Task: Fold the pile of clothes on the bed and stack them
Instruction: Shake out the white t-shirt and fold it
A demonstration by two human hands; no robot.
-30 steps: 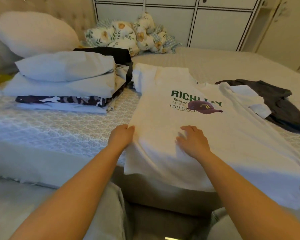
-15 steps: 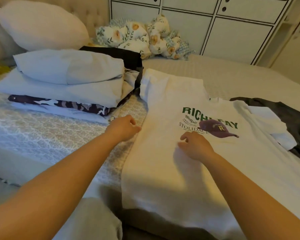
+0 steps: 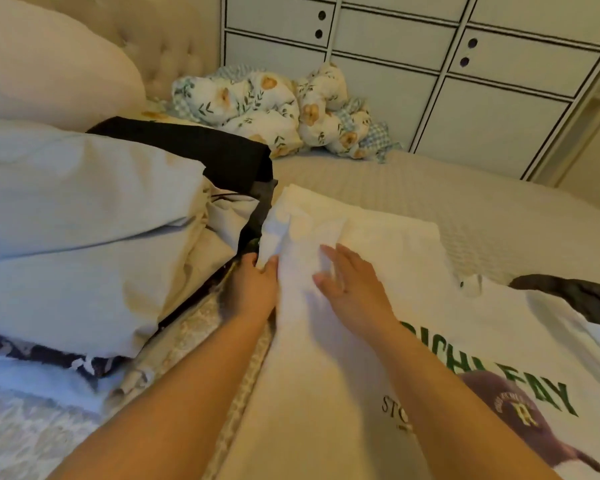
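Note:
A white T-shirt (image 3: 329, 368) with green lettering and a maroon cap print lies flat on the bed (image 3: 430, 199). My left hand (image 3: 255, 287) pinches the shirt's left edge near the sleeve (image 3: 302, 216). With fingers spread and straight, my right hand (image 3: 350, 291) rests on the shirt just below that sleeve. A stack of folded clothes (image 3: 84, 237) sits to the left, pale grey pieces on top, a dark patterned one underneath. A dark grey garment (image 3: 575, 296) lies at the right, partly under the shirt.
A large pillow (image 3: 49, 67) leans on the tufted headboard (image 3: 177, 39) at the back left. A floral bundle (image 3: 274, 109) sits at the bed's far side before white cabinet doors (image 3: 465, 98). A black folded piece (image 3: 194, 150) lies behind the stack.
Both hands have slid up the shirt from near its hem to the left sleeve. The camera moved closer and leaned forward over the bed.

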